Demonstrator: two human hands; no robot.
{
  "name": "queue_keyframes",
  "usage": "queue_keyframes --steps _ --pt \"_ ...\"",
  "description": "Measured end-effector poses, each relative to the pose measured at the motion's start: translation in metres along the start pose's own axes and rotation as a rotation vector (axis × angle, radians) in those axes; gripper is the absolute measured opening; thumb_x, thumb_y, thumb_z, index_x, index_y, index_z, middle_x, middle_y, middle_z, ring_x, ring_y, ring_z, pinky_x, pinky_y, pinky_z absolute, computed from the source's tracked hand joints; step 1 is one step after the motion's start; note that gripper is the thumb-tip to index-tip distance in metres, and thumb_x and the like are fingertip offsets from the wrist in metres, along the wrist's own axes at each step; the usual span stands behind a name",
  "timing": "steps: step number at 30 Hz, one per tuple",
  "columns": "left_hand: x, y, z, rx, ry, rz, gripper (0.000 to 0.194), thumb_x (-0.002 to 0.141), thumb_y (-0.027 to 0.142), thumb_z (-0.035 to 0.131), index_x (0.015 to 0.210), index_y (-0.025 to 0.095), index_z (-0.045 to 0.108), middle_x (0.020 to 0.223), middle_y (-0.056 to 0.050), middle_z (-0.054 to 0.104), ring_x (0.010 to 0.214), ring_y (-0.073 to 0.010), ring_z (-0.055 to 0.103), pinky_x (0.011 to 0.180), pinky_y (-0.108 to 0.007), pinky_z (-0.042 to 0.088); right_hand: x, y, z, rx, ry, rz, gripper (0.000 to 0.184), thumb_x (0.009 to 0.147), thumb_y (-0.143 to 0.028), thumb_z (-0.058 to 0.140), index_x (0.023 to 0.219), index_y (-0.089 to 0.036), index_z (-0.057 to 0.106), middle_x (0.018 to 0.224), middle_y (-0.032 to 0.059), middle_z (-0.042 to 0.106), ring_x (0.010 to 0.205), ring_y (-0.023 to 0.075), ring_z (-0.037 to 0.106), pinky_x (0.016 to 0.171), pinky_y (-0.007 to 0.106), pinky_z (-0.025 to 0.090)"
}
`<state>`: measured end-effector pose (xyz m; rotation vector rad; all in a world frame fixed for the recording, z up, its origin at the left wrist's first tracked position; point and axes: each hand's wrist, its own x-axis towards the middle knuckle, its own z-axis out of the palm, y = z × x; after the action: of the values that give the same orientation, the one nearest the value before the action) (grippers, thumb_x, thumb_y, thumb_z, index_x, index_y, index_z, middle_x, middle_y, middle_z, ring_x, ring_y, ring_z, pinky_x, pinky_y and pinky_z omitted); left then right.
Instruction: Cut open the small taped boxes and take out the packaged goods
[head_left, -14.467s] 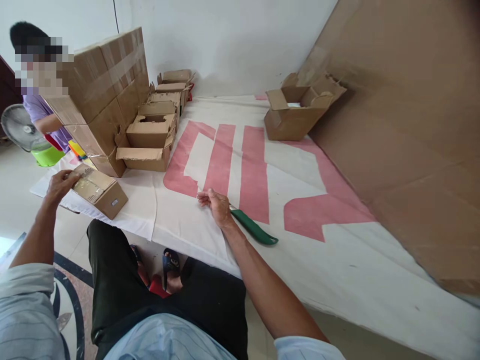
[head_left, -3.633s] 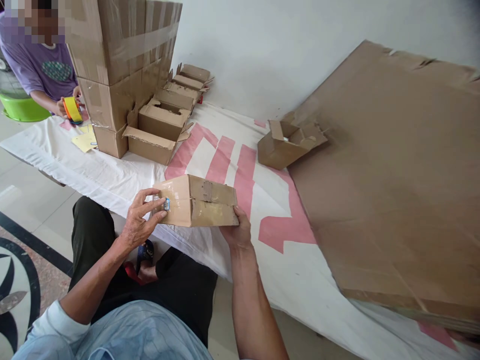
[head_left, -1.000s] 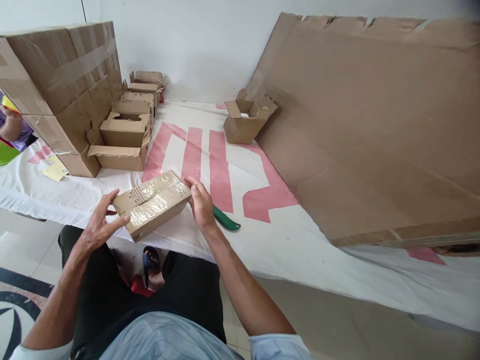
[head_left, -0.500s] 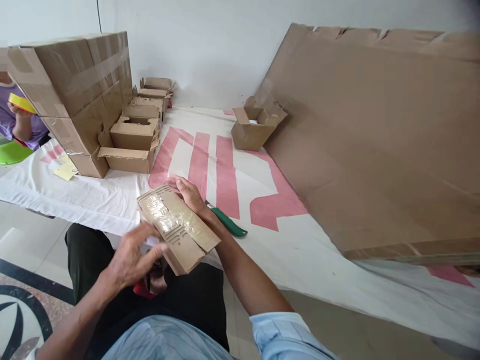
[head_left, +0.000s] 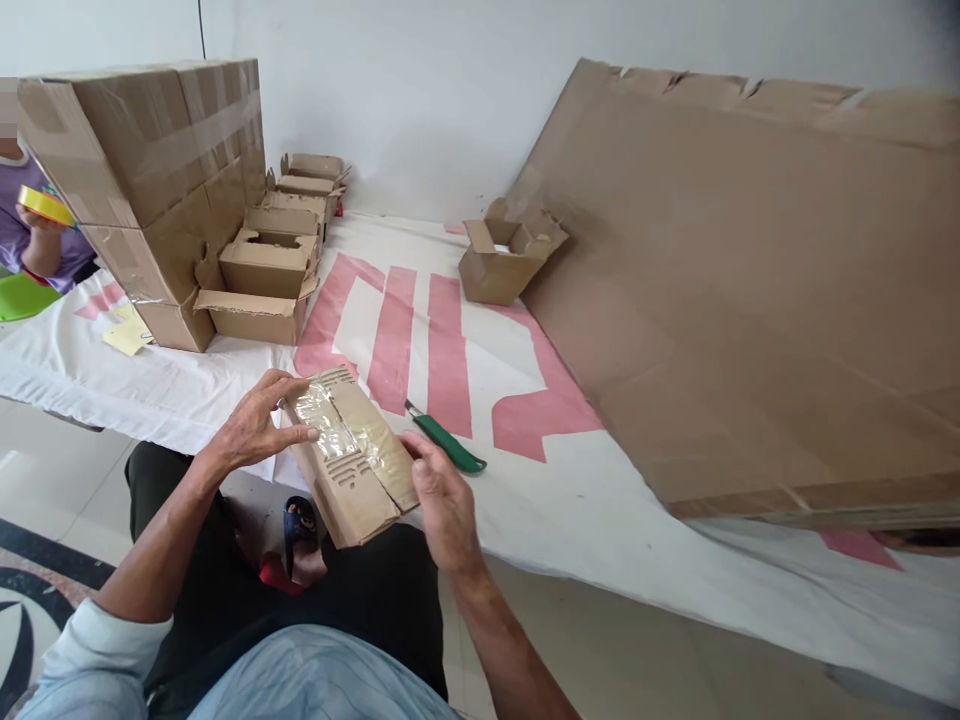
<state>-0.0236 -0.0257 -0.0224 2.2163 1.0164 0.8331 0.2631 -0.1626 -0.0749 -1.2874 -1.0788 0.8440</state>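
A small brown cardboard box [head_left: 352,455], folded flat with shiny clear tape across its face, is tilted over my lap at the table edge. My left hand [head_left: 262,420] grips its upper left side, thumb on the taped face and fingers behind. On the box's lower right edge my right hand [head_left: 442,495] is closed, thumb in front, its other fingers partly hidden. Just beyond the box a green-handled knife [head_left: 450,443] lies on the cloth, its short blade pointing up and left.
Stacked taped cartons [head_left: 161,150] stand at the left, with several open small boxes [head_left: 262,270] beside them. Another open box [head_left: 495,265] stands mid-table against a large leaning cardboard stack [head_left: 750,300]. Yellow paper tags [head_left: 127,335] lie at left. A person holds a yellow ring [head_left: 46,205] behind the cartons.
My left hand has moved up from the box's lower left to grip its upper left side. My right hand has shifted from the far upper edge down to the lower right edge.
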Motion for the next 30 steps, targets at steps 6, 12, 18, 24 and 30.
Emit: queue_keyframes --steps 6,12,18,24,30 --pt "-0.022 0.004 -0.008 -0.005 0.138 -0.143 0.056 0.101 0.063 0.082 0.139 0.021 0.081 0.115 -0.01 0.073 0.104 -0.0268 0.073 0.085 -0.039 0.065 0.056 0.012 0.026 0.214 0.055 -0.04 0.063 0.099 -0.084 0.075 0.114 -0.024 0.087 0.115 0.0132 0.091 0.112 0.0365 0.085 0.107 0.056 0.068" --pt "-0.04 0.009 -0.023 -0.045 0.167 -0.197 0.035 0.106 0.048 0.069 0.121 0.022 0.086 0.101 -0.007 0.075 0.092 -0.0229 0.072 0.081 -0.034 0.06 0.109 0.027 0.036 0.327 -0.096 -0.017 0.067 0.096 -0.089 0.072 0.104 -0.024 0.087 0.104 0.0125 0.09 0.102 0.0349 0.086 0.096 0.052 0.069" --pt "-0.029 -0.002 -0.028 -0.172 0.144 -0.27 0.033 0.098 0.043 0.069 0.11 0.019 0.088 0.101 -0.007 0.082 0.089 -0.0217 0.072 0.085 -0.035 0.057 0.123 0.033 0.042 0.382 -0.106 0.06 0.071 0.092 -0.093 0.072 0.102 -0.024 0.085 0.099 0.0119 0.089 0.092 0.0322 0.084 0.085 0.047 0.068" --pt "-0.011 -0.012 -0.028 -0.368 0.108 -0.319 0.029 0.087 0.045 0.083 0.098 0.018 0.086 0.082 -0.003 0.078 0.073 -0.0166 0.065 0.072 -0.029 0.052 0.125 0.034 0.043 0.366 -0.084 0.024 0.072 0.095 -0.093 0.065 0.1 -0.024 0.084 0.097 0.0112 0.088 0.092 0.0312 0.083 0.086 0.046 0.066" --pt "-0.012 -0.013 -0.024 -0.455 0.126 -0.298 0.034 0.083 0.049 0.094 0.09 0.018 0.081 0.079 -0.002 0.076 0.07 -0.0149 0.065 0.068 -0.028 0.054 0.134 0.032 0.047 0.352 -0.06 0.048 0.076 0.09 -0.097 0.064 0.093 -0.023 0.082 0.093 0.012 0.087 0.092 0.0323 0.082 0.086 0.047 0.067"
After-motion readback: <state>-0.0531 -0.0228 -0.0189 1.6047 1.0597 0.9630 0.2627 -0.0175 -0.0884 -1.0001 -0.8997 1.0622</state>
